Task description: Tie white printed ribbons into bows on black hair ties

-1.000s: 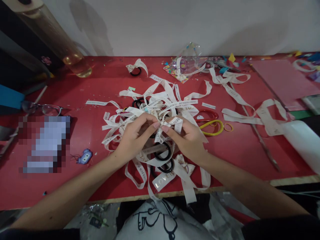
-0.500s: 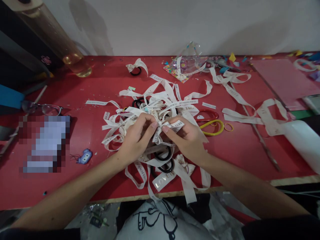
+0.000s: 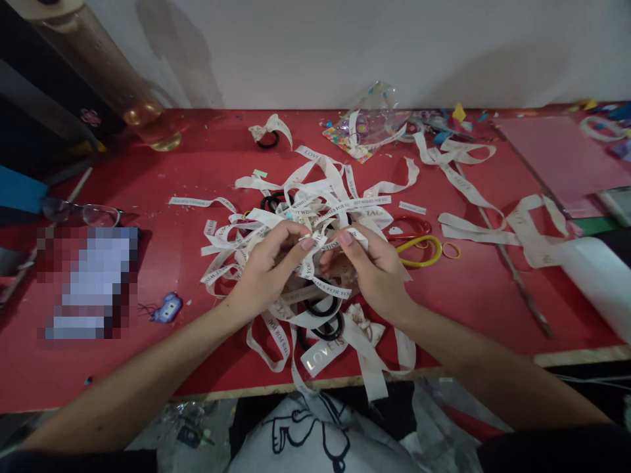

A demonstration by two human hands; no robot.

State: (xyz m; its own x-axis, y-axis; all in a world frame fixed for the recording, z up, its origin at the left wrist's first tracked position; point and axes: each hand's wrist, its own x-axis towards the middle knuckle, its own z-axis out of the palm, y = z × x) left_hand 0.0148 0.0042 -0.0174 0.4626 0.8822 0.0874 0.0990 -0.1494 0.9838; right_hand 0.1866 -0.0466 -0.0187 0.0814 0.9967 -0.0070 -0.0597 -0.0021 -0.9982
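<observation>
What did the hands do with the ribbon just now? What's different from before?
The right hand moved a little to the right and away from the body, opening a gap from the left hand. A printed ribbon strip now droops below the fingers. Both hands still pinch white ribbon. The left hand, glasses and black ring by the wall stayed about the same.

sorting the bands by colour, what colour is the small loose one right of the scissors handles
The small band is yellow, best seen in the head view.
</observation>
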